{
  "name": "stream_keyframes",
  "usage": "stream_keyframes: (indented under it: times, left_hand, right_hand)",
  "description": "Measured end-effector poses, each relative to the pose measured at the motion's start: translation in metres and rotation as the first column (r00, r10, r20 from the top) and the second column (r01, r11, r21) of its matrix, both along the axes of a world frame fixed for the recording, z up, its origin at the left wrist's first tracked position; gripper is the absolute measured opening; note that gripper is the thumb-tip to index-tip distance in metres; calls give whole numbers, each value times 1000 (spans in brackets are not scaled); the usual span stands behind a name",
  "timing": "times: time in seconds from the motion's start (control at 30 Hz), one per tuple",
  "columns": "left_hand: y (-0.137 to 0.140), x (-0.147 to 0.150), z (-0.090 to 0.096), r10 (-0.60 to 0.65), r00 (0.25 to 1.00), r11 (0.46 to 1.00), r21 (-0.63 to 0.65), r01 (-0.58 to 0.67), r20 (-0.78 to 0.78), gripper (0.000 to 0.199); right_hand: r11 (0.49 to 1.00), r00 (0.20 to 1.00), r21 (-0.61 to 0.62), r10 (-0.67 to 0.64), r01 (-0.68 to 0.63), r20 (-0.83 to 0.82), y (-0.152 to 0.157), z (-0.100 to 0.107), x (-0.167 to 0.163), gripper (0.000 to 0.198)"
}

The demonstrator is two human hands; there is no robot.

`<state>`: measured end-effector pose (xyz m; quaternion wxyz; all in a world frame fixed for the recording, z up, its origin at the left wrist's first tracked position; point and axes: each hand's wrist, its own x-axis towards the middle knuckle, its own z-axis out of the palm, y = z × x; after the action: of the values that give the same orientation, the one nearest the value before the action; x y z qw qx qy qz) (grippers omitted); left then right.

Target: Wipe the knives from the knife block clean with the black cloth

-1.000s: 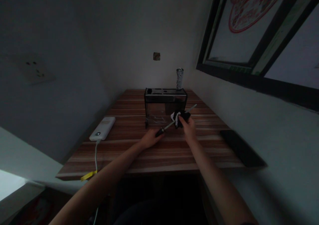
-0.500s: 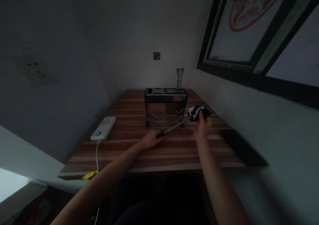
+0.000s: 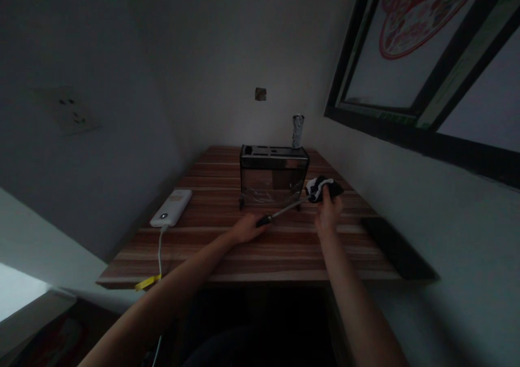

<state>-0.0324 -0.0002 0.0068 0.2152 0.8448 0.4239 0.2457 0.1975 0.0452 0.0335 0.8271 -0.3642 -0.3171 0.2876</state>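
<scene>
My left hand (image 3: pixel 246 227) is closed around the black handle of a thin grey sharpening steel (image 3: pixel 286 208), which slants up to the right above the table. At the rod's far end, my right hand (image 3: pixel 328 212) grips a black-and-white cloth (image 3: pixel 319 187). The cloth covers the tip, so the end of the rod is hidden. Just behind the rod stands a knife block (image 3: pixel 274 163) with a dark slotted top and clear sides. From its right rear rises a silver, foil-like handle (image 3: pixel 298 131).
On the left of the wood-grain table (image 3: pixel 227 261) lies a white power bank (image 3: pixel 171 208) with a white cable (image 3: pixel 160 250) and a yellow tag (image 3: pixel 147 282). A flat black object (image 3: pixel 398 248) lies at the right edge. Walls enclose the table, with a framed picture (image 3: pixel 390 69) at right.
The view has shifted slightly, so the scene sits a little lower and further right. Both hands keep their hold; the cloth stays at the rod's far end.
</scene>
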Motion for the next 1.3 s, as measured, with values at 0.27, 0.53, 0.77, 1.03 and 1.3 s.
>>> stream_keyframes:
  times: [0.27,0.53,0.77,1.03,1.3]
  left_hand:
    - [-2,0,2,16,997,1000,-4,-16,80,26]
    - [-2,0,4,6,993,1000,-8,-5,117,23]
    - [0,-2,1,14,996,1000,-11,-13,86,24]
    - [0,0,3,16,995,1000,0,-16,95,23]
    - [3,2,-1,12,993,999,35,-16,121,25]
  right_hand:
    - [977,949,-63,212,-203,235,-17,-5,-30,34]
    - [843,736,-282,538,-458,412,-29,-20,-53,39]
    - [827,681,-303,561,-473,471,-32,-26,-60,40]
    - [826,675,-301,563,-476,477,-31,-21,-56,34]
    - [885,781,-250,465,-393,418,-25,-11,-43,30]
